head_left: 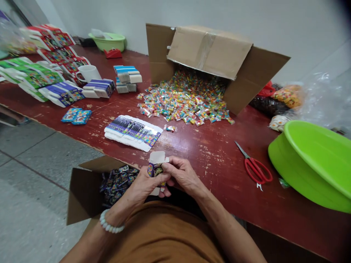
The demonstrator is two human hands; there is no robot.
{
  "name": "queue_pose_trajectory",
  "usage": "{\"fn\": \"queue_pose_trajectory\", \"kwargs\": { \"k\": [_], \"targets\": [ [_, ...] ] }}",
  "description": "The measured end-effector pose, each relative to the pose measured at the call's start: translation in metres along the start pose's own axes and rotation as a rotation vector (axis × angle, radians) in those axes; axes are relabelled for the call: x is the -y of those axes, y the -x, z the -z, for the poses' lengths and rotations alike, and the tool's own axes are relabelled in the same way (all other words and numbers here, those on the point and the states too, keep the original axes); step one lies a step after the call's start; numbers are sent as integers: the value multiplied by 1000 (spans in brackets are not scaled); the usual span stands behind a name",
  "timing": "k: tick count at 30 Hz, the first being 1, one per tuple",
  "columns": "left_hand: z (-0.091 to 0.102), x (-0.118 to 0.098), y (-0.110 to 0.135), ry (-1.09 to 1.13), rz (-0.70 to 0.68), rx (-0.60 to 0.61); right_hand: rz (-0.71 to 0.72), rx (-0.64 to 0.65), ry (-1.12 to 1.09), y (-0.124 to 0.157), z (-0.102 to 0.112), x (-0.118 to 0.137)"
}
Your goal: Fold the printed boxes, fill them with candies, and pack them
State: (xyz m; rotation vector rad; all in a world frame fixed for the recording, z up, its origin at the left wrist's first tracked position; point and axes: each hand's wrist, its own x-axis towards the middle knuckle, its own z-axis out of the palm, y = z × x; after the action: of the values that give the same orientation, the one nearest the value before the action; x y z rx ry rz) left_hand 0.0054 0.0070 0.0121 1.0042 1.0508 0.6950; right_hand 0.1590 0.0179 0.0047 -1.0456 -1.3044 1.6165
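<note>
Between my two hands is a small purple printed candy box (154, 170), its white end flaps sticking out at top and bottom. My left hand (148, 180) grips its left side with the thumb across the front. Fingers of my right hand (182, 173) pinch the upper right edge near a small side flap. Just beyond lies a fanned stack of flat purple cartons (133, 132). Farther back, wrapped candies (189, 104) spill from a tipped cardboard box (208, 51), and one wrapped candy (171, 128) lies apart near the cartons.
Red-handled scissors (256, 168) and a green basin (309, 164) are on the right. An open carton of small dark packs (117, 184) stands below the table edge, left. Blue packets (76, 116), a white mug (89, 73) and stacked red boxes (61, 54) occupy the left.
</note>
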Motion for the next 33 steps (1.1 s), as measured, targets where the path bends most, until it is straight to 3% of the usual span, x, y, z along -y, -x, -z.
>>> {"fn": "queue_pose_trajectory", "kwargs": {
  "k": [1,3,6,8,10,15,19,24,28,31,33],
  "targets": [
    [-1,-1,1,-3,-14,12,-5,4,-9,0,1,-1],
    [1,-1,1,-95,-72,-26,75,-125,105,-1,2,-1],
    [3,3,3,-168,-183,-238,177,-242,293,0,4,2],
    [2,6,7,-88,-253,-357,175,-230,273,1,3,3],
    [-2,8,12,-11,-303,-395,163,-255,172,3,0,1],
    [-10,5,19,2,-343,-368,199,-323,-97,4,-13,-9],
    [-6,3,18,97,-275,-281,242,-304,-109,4,-13,-13],
    [-1,2,17,157,-123,-206,12,-184,-170,-1,1,-9],
    [1,4,14,97,-143,-217,-83,-126,-321,-5,8,-5],
    [4,5,10,19,-239,-279,-35,-82,-273,-5,10,-2],
    [6,4,9,58,-262,-311,49,-65,-107,-4,10,-3]
  ]
}}
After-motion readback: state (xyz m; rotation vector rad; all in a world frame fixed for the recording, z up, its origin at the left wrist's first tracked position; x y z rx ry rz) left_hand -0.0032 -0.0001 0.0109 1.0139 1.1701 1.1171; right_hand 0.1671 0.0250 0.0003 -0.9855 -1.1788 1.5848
